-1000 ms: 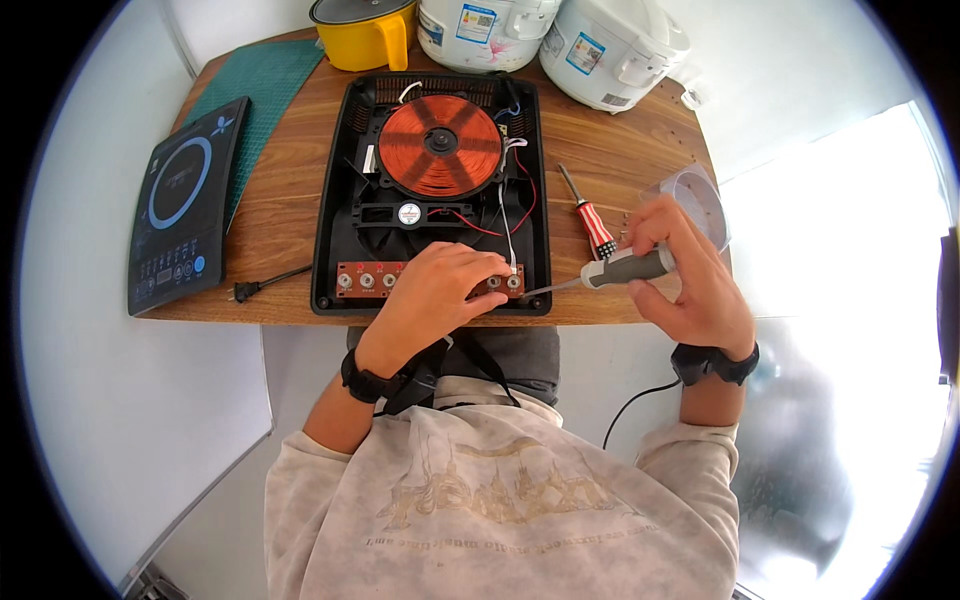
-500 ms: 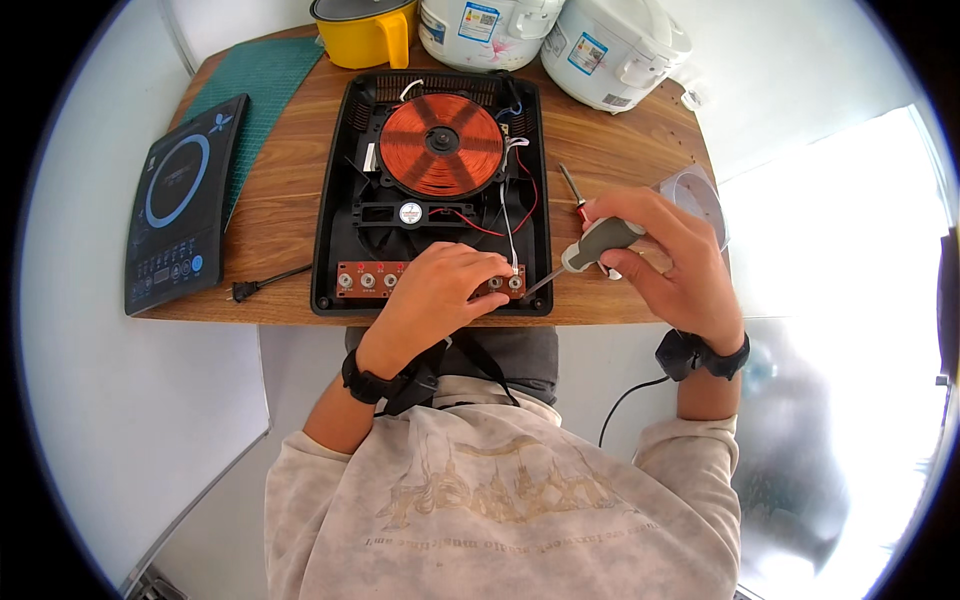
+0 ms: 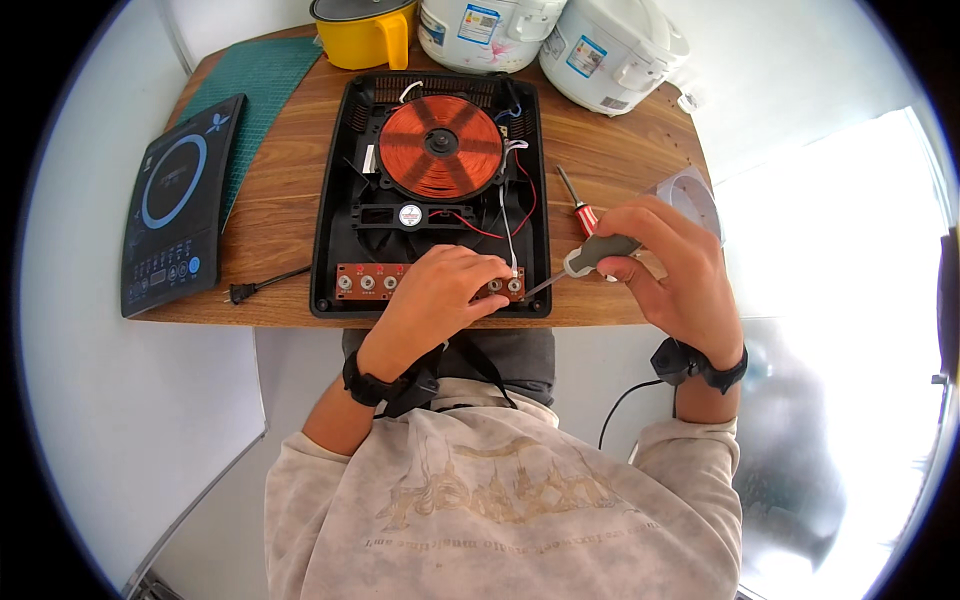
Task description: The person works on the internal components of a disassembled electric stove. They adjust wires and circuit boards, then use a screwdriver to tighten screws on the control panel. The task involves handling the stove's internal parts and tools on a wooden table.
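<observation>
An opened induction cooker base (image 3: pixel 322 215) lies in front of me, its black shell holding a round copper coil (image 3: pixel 400 150). Along its near edge runs a red-brown circuit board (image 3: pixel 368 283) with a row of round buttons. My left hand (image 3: pixel 430 300) is closed over the board's right part, thumb at the near edge and index finger at the far edge. With my right hand (image 3: pixel 685 270) I grip a grey-handled screwdriver (image 3: pixel 580 262), held at a low slant. Its tip meets the board's right end; the exact contact is too small to tell.
A red-and-white screwdriver (image 3: pixel 586 215) and a clear plastic container (image 3: pixel 690 200) are at the right. The cooker's black top panel (image 3: pixel 170 200) rests on a green cutting mat (image 3: pixel 265 85). Behind stand a yellow pot (image 3: pixel 360 40) and white rice cookers (image 3: pixel 615 60). A power plug (image 3: pixel 243 292) lies left.
The grey screwdriver's handle has dipped slightly, and my right hand has shifted a little, showing more of the red-and-white screwdriver. My left hand stays on the board.
</observation>
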### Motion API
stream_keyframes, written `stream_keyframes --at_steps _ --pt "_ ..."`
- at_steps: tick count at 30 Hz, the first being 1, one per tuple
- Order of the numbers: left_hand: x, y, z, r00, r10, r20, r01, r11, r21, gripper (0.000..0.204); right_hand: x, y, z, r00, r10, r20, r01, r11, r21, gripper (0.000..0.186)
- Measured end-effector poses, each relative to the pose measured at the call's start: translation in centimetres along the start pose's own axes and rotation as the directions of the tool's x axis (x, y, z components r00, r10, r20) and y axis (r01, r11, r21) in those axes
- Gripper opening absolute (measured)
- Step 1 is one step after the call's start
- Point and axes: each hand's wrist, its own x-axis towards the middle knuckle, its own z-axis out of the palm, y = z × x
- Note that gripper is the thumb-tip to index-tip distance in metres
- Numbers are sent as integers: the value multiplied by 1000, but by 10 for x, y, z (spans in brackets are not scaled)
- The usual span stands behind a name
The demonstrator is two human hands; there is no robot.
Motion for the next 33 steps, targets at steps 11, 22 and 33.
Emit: stream_keyframes --at_steps 11,22,33 --pt "-3 -7 -2 1000 -6 -8 6 1000 4 29 -4 -4 9 999 33 -18 -35 993 -116 32" --pt "-1 1 0 1000 -1 -13 1 1000 15 31 -18 -8 5 999 36 -34 -42 978 -206 32" --pt "8 29 -2 1000 -3 -1 3 1000 -8 31 -42 -8 -30 962 219 -162 -244 958 -154 37"
